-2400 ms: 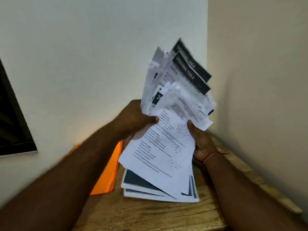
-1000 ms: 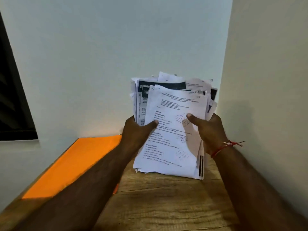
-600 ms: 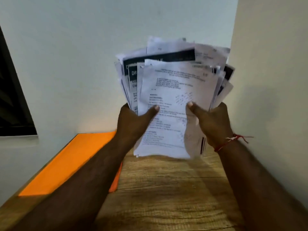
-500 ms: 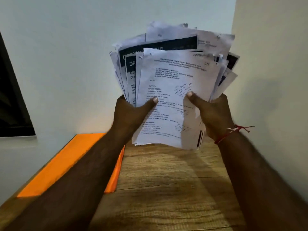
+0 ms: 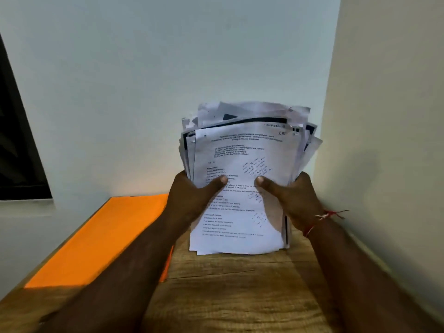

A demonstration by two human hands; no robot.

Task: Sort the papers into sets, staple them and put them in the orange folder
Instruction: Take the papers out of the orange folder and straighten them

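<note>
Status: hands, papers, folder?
Left hand, right hand both grip paper stack upright on table. Orange folder flat, left of stack. No stapler in view.

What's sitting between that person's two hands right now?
In the head view, the stack of papers, held upright, fills that gap; the left hand and right hand grip its sides, thumbs on the front sheet.

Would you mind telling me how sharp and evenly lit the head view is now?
Head view: print on the papers is soft, mostly unreadable; the orange folder is brightly lit; the wooden table darkens towards the near edge.
</note>
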